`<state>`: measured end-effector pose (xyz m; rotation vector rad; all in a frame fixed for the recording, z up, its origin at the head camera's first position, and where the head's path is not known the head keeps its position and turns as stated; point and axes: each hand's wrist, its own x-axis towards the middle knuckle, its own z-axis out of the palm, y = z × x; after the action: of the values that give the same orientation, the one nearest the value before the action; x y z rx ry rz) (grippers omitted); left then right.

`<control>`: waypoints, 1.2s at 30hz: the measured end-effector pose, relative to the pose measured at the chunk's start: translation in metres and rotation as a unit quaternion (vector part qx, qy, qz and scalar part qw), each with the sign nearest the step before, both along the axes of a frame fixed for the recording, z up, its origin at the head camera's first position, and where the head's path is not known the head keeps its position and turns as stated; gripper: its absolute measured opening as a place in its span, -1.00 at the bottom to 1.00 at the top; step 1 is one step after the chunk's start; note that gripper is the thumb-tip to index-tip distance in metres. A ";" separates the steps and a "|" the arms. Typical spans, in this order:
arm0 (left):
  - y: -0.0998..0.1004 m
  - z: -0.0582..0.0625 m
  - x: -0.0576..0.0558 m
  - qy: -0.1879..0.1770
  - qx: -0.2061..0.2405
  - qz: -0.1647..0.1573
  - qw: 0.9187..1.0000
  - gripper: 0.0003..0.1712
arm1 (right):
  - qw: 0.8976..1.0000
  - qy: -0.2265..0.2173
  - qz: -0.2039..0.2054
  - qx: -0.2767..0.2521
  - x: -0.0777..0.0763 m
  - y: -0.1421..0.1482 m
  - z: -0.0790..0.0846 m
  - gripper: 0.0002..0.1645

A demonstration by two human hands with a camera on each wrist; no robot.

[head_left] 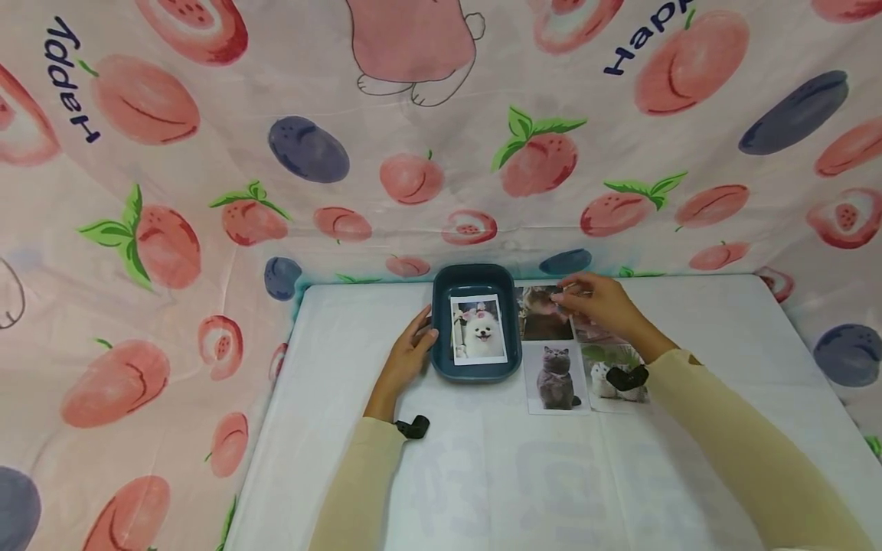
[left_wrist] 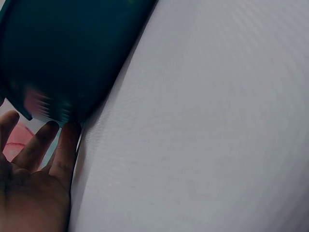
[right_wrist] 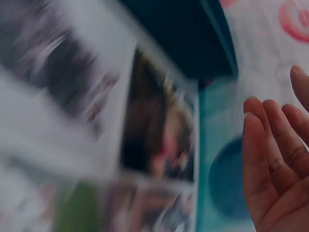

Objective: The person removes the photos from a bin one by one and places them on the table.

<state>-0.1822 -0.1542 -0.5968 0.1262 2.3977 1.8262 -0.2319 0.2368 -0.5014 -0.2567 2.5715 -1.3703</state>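
My left hand (head_left: 408, 353) rests against the left side of a dark teal tray (head_left: 475, 376); in the left wrist view its straight fingers touch the tray's outer wall (left_wrist: 63, 58). Inside the tray lies a photo of a fluffy white dog (head_left: 479, 330). My right hand (head_left: 606, 306) hovers over the photos right of the tray, fingers extended and holding nothing in the right wrist view. Below its fingertips is a dark brown photo (head_left: 540, 321). A grey cat photo (head_left: 556, 379) and a photo of small pale animals with greenery (head_left: 606, 389) lie nearer. Another photo (right_wrist: 149, 205) is partly hidden by the hand.
A white-covered table (head_left: 496, 474) carries the tray and photos near its back edge. Behind it hangs a pink curtain (head_left: 413, 130) printed with fruit. Dark wrist cameras (head_left: 413, 427) sit on both sleeves.
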 end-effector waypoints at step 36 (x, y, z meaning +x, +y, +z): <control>-0.001 -0.001 -0.003 -0.001 0.016 -0.005 1.000 -0.36 | 0.964 -0.035 0.213 0.154 -0.090 -0.165 -0.001 -0.50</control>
<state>-0.1849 -0.1551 -0.5978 0.1396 2.3625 1.8587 -0.3215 0.0720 -0.5025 -0.6474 2.4325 -0.8036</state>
